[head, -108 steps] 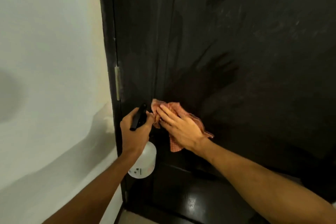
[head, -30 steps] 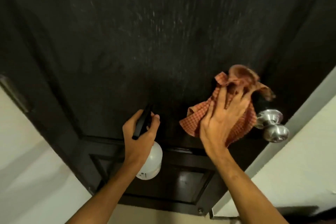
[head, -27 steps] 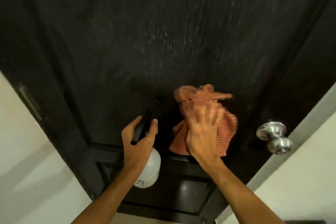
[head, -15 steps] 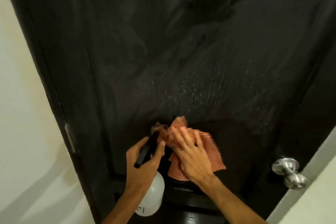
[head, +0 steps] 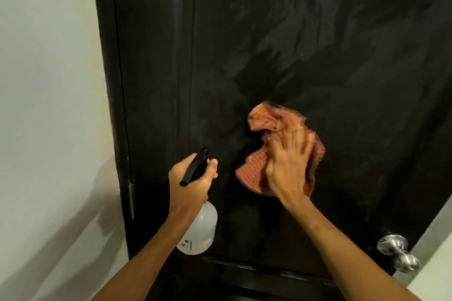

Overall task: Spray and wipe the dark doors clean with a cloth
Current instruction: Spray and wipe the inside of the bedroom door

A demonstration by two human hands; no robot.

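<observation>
One tall dark wooden door (head: 269,32) w/ hazy streaks (head: 305,19) up top. Crumpled orange checked cloth (head: 254,171) sits mid-panel under right hand (head: 288,168), grip apart, pressing flat. White plastic spray bottle (head: 200,230) just left, left hand (head: 190,183) grip clamped round it. Streaks lie above cloth; right hand nearer.

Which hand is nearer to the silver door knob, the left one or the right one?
Right. The right hand presses the cloth on the door, up and left of the knob; the left hand, gripping the spray bottle, is farther left.
</observation>
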